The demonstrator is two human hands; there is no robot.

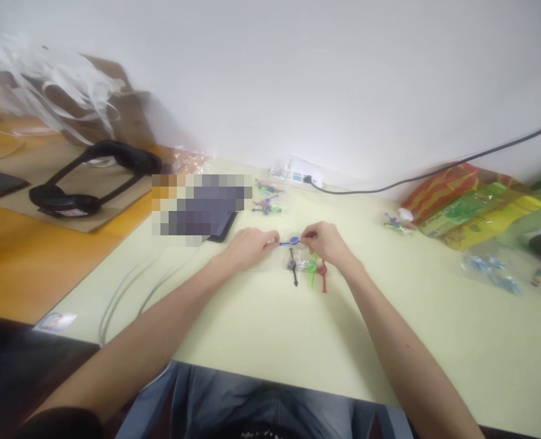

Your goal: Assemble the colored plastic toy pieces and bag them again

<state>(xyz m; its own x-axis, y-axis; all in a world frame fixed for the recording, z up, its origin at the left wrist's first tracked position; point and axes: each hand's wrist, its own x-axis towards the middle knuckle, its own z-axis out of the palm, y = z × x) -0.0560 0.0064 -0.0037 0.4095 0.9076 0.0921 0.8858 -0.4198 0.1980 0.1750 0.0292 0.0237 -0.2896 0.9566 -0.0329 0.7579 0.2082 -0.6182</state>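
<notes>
A small blue plastic piece (293,241) with a round middle and thin arms is stretched sideways between my hands. My left hand (254,245) pinches its left end, and my right hand (322,241) pinches the right end. Just below, four-coloured pieces of like shape lie in a row on the table: a black one (291,265), a white one (300,263), a green one (312,267) and a red one (324,271). They stand roughly upright in view, side by side. Clear plastic seems to lie around them.
Beyond my left hand lies a dark tablet (224,227), partly blurred out. Small coloured pieces (266,204) sit behind it, others (396,223) at right near a colourful bag (476,207). A power strip (302,172) with a black cable (371,191) is by the wall. A black headset (69,201) is left.
</notes>
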